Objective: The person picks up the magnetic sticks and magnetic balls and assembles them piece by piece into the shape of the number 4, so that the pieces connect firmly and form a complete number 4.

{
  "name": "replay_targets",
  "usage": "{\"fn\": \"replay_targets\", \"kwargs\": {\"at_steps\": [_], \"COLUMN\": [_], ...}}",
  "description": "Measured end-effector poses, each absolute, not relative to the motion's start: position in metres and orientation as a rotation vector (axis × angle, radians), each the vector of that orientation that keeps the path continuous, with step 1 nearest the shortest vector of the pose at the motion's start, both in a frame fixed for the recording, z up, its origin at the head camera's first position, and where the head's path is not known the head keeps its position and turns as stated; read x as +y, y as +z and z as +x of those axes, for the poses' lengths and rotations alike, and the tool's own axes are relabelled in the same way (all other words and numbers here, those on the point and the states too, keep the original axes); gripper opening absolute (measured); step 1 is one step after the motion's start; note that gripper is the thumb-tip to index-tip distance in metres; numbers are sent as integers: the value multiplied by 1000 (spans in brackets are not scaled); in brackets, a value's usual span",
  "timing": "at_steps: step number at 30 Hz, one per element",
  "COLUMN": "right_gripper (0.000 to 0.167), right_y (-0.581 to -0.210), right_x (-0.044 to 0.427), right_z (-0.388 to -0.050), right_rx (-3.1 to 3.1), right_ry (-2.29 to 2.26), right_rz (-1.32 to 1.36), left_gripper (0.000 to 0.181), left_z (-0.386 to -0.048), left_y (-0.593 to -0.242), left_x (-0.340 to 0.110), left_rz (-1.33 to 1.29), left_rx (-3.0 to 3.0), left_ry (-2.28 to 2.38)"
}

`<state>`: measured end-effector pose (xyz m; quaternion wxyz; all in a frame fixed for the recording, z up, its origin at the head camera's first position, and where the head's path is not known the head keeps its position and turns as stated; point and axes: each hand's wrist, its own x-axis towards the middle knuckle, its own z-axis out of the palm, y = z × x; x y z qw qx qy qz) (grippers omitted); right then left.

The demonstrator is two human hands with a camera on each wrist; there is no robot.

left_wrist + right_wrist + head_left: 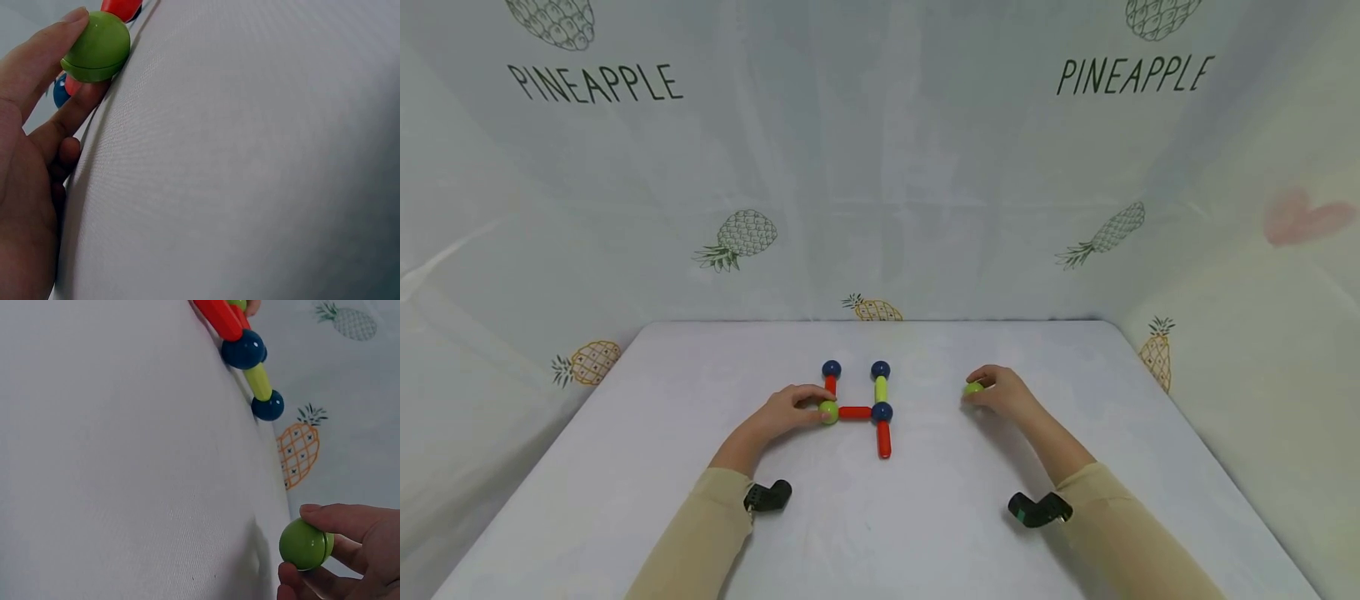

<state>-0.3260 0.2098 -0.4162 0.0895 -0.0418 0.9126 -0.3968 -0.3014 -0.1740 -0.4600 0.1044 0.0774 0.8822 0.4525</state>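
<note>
A joined figure of balls and short rods lies flat on the white table. My left hand (788,414) pinches the green ball (828,412) at its left corner between thumb and fingers. From that ball one red rod (855,412) runs right to a dark blue ball (882,412), and another leads back to a second blue ball (831,367). The right-hand blue ball also bears a yellow-green rod (881,389) topped by a blue ball (881,368), and a red rod (883,441) towards me. Right of the figure, my right hand (1002,393) holds a loose green ball (304,544) in its fingertips.
The white table (940,533) ends at a back edge below a pale pineapple-print curtain (925,167), which also hangs along both sides. Black wrist cameras (1039,509) are strapped to both beige sleeves (700,533).
</note>
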Motion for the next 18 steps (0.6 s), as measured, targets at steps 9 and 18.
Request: {"fn": "replay_targets", "kwargs": {"at_steps": [9,18], "right_gripper": [31,29], "right_y": [-408,-408], "right_x": [200,188], "right_z": [-311,-301], "right_rx": [2712,2672], "right_ry": [-1155,-1104], "right_rz": [-254,-333], "left_gripper": [27,26], "left_z": [-303,-304], "left_y": [-462,-463], "left_x": [-175,-175], "left_rz": [240,221], "left_rx": [2614,2611], "left_ry": [1327,1331]}}
